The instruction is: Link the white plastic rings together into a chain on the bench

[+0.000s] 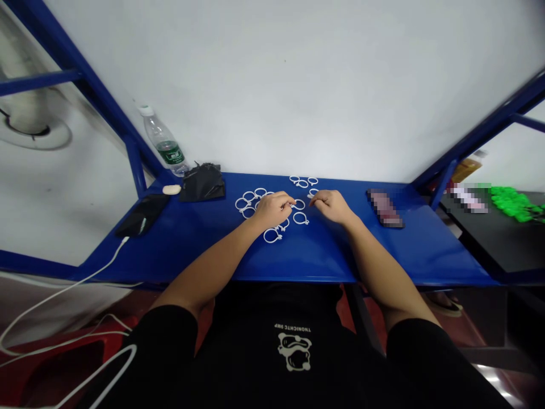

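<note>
My left hand (275, 210) is closed in a pinch, with a white plastic ring (304, 205) at its fingertips. Across from it, my right hand (332, 206) has its fingers curled together; whatever they grip is too small to make out. Another white ring (317, 191) lies just behind the right fingertips, and I cannot tell whether they touch. Several white rings with small tabs are spread under and around my left hand, among them a front ring (279, 237). A single ring (306, 221) lies between my hands, and a few more rings (302, 184) sit near the wall.
On the blue table (315, 255) stand a clear bottle (168, 147), a black plastic bag (202, 184), a pale oval case (171, 190) and a black phone (143, 216) on a white cable (102, 270). A blurred phone (384, 208) lies right. Green pieces (515, 203) cover a neighbouring black table.
</note>
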A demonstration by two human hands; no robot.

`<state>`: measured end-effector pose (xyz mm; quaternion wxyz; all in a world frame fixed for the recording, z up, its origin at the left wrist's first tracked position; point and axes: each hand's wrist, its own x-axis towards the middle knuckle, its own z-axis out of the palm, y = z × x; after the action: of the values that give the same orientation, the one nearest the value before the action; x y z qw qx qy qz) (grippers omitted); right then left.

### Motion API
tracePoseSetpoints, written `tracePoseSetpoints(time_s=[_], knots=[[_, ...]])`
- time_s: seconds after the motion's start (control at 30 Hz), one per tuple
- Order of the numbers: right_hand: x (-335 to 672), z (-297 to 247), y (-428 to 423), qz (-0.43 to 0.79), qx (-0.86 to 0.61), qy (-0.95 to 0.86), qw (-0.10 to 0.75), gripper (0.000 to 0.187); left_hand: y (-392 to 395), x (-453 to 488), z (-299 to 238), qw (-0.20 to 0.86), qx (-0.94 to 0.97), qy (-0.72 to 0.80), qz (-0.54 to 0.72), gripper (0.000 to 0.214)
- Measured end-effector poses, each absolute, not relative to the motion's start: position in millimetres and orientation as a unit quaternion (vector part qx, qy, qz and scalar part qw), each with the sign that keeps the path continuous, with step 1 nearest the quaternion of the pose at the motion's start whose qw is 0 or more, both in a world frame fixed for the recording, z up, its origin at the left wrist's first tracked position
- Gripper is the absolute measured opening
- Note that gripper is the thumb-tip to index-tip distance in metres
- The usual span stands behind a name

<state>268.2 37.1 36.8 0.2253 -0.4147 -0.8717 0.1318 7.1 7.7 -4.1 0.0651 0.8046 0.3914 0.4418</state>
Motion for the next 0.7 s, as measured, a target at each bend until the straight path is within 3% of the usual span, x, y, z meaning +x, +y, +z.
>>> tracePoseSetpoints(time_s=[0.3,0.47,0.57,0.7], knots=[[259.8,26.0,35.2,0.198,-0.35,-0.883,0.243,0.035,11.1,5.2,-7.4,0.074,0.808,0.388,0.438,0.033],[250.5,24.4,25.8,0.226,-0.354,-0.874,0.244,0.051,13.0,4.0,-10.2,0.06,0.8,0.389,0.453,0.034],[257.6,28.5,28.8,0.194,-0.371,-0.876,0.239,0.056,12.9,4.1,-10.5,0.062,0.799,0.383,0.46,0.036],[287.9,30.3,49.2,0.099,-0.448,-0.849,0.261,0.042,13.5,5.4,-12.9,0.076,0.801,0.387,0.45,0.036]])
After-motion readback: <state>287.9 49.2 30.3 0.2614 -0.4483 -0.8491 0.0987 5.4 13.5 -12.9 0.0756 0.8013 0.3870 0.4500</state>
